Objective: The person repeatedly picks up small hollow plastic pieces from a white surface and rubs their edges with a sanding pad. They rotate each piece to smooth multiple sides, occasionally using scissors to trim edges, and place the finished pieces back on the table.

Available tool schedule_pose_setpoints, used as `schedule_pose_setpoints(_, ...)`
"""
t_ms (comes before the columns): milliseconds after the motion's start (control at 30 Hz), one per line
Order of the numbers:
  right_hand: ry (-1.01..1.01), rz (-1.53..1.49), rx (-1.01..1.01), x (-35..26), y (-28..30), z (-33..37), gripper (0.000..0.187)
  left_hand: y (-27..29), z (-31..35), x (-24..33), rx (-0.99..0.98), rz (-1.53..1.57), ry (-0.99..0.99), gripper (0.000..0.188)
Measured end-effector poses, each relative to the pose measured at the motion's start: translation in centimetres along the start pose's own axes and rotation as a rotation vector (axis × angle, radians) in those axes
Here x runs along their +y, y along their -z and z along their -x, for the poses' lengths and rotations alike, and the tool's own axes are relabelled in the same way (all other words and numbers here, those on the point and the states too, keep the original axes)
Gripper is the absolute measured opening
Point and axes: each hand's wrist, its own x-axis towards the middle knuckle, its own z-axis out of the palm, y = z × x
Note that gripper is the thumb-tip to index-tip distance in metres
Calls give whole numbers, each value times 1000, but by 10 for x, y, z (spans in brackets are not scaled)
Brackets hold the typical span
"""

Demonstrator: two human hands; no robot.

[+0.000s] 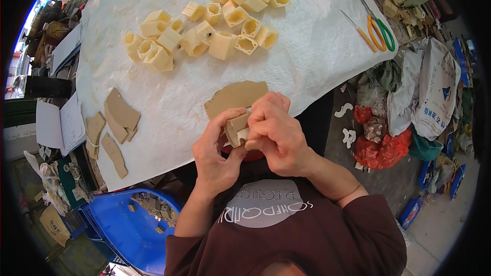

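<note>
Between my two hands is a small tan hollow block [234,129], its open side partly in view and a paler part showing inside. My left hand [217,148] holds it from the left, thumb below and fingers along its upper edge. The curled fingers of my right hand [279,135] pinch at the block's right side and cover that part. Just beyond my hands lies a flat tan sheet [236,96] with a curved far edge. Farther back, several cream hollow blocks [222,45] stand or lie in loose groups.
White sheeting [169,92] covers the table. Tan sheet offcuts [121,115] lie on the left. At the far right are orange-handled scissors [376,33], green-handled scissors [386,35] and a pointed tool [365,38]. A blue tub [120,225] with scraps stands lower left; bags [429,87] sit right.
</note>
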Motion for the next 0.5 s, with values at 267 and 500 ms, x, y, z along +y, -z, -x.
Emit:
schedule_pose_setpoints(267, -45, 30, 98, 0, -6, 2, 19, 0, 4, 1, -31, 0, 47, 50)
schedule_pose_setpoints(500, -141, -10, 106, -2, -9, 0, 17, 8, 0, 0, -129, -375, -211, 45)
